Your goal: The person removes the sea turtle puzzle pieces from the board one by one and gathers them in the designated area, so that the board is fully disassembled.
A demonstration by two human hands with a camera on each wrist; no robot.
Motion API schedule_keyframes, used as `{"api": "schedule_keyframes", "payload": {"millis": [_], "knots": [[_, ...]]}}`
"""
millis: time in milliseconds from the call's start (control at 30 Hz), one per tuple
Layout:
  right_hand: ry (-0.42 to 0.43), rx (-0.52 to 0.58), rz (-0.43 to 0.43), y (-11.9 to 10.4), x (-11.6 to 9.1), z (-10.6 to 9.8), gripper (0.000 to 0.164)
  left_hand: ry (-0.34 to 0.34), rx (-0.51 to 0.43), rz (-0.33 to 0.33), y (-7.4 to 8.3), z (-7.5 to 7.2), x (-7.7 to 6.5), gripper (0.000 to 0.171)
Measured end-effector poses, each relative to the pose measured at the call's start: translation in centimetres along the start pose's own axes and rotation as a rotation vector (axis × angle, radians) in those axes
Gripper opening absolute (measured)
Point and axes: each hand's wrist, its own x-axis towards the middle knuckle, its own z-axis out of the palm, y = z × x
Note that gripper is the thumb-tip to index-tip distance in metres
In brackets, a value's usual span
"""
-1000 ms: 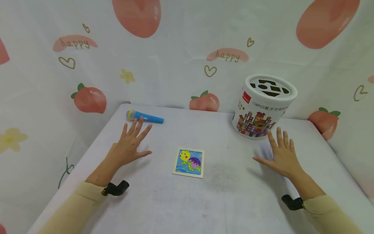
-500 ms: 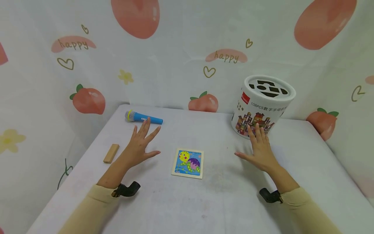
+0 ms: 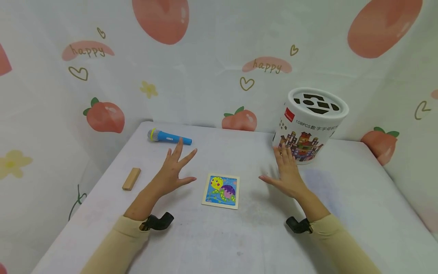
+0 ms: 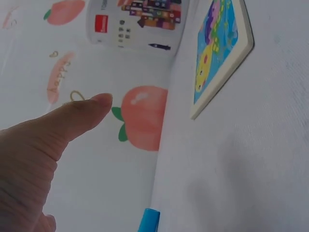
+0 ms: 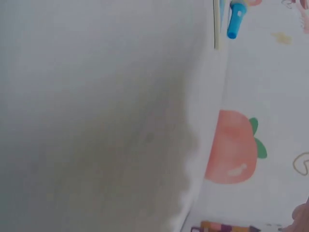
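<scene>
My left hand [image 3: 170, 174] hovers left of a square picture puzzle [image 3: 221, 191], fingers spread and holding nothing. The puzzle lies flat, showing a yellow and purple turtle on blue inside a pale frame. To its right, my right hand [image 3: 288, 176] also hangs over the table with fingers spread, its fingertips overlapping the lower part of a white tub in the head view. In the left wrist view the thumb [image 4: 79, 116] points toward the puzzle [image 4: 219, 46], apart from it. Only a bit of the right hand [image 5: 301, 220] shows at the corner of the right wrist view.
A white tub [image 3: 309, 125] with printed buildings and a cut-out lid stands at the back right. A blue toy microphone [image 3: 171, 137] lies at the back left. Nearer the left edge lies a small wooden block [image 3: 131, 179]. A printed curtain [image 3: 202, 57] hangs behind the white table [image 3: 219, 239].
Both hands have moved inward toward the puzzle, the left to the right and the right to the left. The wooden block, hidden behind the left hand at first, now shows.
</scene>
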Motion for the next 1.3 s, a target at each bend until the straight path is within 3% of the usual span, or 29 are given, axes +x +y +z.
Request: {"api": "schedule_keyframes", "payload": {"millis": [167, 400, 867, 1067, 1300], "knots": [[-0.021, 0.013, 0.012, -1.0, 0.6, 0.9, 0.108, -0.038, -0.034, 0.008, 0.3, 0.2, 0.3, 0.081], [-0.038, 0.051, 0.015, -2.3, 1.3, 2.0, 0.105, -0.031, -0.074, 0.043, 0.6, 0.5, 0.4, 0.079], [-0.074, 0.118, -0.039, -4.5, 2.5, 3.2, 0.096, -0.084, -0.086, 0.010, 1.3, 0.4, 0.8, 0.071], [-0.072, 0.209, -0.043, -5.3, 2.8, 3.2, 0.089, -0.116, -0.105, 0.017, 1.9, 0.7, 0.9, 0.070], [-0.160, 0.324, -0.037, -6.3, 3.1, 3.3, 0.078, -0.169, -0.160, -0.006, 2.5, 1.4, 0.7, 0.064]]}}
